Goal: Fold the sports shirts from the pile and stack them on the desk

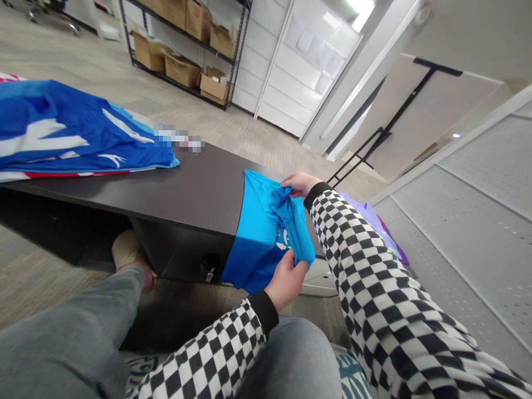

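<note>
A bright blue shirt (pixel 260 208) drapes over the right part of the dark cabinet top (pixel 199 194) and hangs down its front. White print and a darker blue patch show on the hanging part. My left hand (pixel 286 280) is closed on the shirt's lower right edge, thumb on top. Farther back, my right hand (pixel 301 184) pinches bunched cloth at the upper right edge. Between the two hands the cloth forms a folded band. Some fingertips of both hands are hidden by the fabric.
Darker blue, white and red clothing (pixel 78 127) covers the cabinet's left end. Purple cloth (pixel 374 221) lies beyond my right forearm, beside a grey perforated panel (pixel 469 205). A key (pixel 210 274) hangs at the cabinet front. Shelving with cardboard boxes (pixel 180 69) stands behind.
</note>
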`<move>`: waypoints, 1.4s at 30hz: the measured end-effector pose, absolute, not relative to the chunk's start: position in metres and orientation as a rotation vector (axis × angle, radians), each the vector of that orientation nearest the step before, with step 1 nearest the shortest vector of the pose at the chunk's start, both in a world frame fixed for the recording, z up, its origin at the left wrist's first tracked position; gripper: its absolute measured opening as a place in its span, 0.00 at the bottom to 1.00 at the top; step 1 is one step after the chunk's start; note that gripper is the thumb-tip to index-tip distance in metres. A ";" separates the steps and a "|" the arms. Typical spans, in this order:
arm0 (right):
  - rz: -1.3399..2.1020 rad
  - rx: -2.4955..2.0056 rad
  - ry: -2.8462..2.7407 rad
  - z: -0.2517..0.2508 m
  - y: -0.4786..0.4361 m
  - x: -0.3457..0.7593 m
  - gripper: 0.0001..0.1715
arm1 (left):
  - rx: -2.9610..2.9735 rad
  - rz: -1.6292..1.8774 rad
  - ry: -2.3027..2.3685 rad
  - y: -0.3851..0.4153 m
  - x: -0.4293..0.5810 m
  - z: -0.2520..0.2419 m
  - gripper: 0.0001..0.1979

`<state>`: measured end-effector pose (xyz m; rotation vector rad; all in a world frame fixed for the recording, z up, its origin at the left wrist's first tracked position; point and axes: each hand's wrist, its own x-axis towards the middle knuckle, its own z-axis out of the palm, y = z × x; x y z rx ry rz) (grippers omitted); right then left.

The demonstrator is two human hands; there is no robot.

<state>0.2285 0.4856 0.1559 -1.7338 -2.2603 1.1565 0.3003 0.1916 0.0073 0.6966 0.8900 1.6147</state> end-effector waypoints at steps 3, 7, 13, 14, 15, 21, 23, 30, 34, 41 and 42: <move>1.145 -1.710 -2.232 0.154 0.489 0.229 0.08 | 0.744 1.671 0.827 0.194 0.292 0.016 0.07; 1.076 -1.653 -2.066 0.148 0.490 0.225 0.11 | 0.683 1.650 0.759 0.190 0.285 0.019 0.12; 1.009 -1.622 -2.051 0.141 0.487 0.217 0.13 | 0.692 1.685 1.022 0.167 0.281 -0.003 0.19; 1.000 -1.621 -2.060 0.141 0.487 0.214 0.13 | 0.713 1.673 1.066 0.163 0.281 -0.008 0.21; 0.995 -1.620 -2.064 0.140 0.486 0.212 0.13 | 0.730 1.663 1.104 0.160 0.280 -0.014 0.23; 1.175 -1.478 -2.085 0.139 0.471 0.199 0.08 | 0.726 1.590 1.203 0.150 0.281 -0.054 0.18; 1.305 -1.360 -2.082 0.143 0.470 0.201 0.07 | 0.747 1.525 1.218 0.147 0.279 -0.066 0.17; 0.697 -1.366 -2.278 0.140 0.487 0.267 0.12 | 0.957 1.509 1.320 0.155 0.260 -0.061 0.15; 0.435 -1.223 -2.584 0.098 0.464 0.313 0.24 | 0.922 1.669 1.192 0.169 0.252 -0.041 0.18; 0.301 -1.263 -2.652 0.056 0.454 0.323 0.37 | 0.908 1.638 1.353 0.158 0.246 -0.067 0.19; 0.306 -1.265 -2.649 0.056 0.456 0.322 0.37 | 0.937 1.601 1.383 0.153 0.245 -0.077 0.19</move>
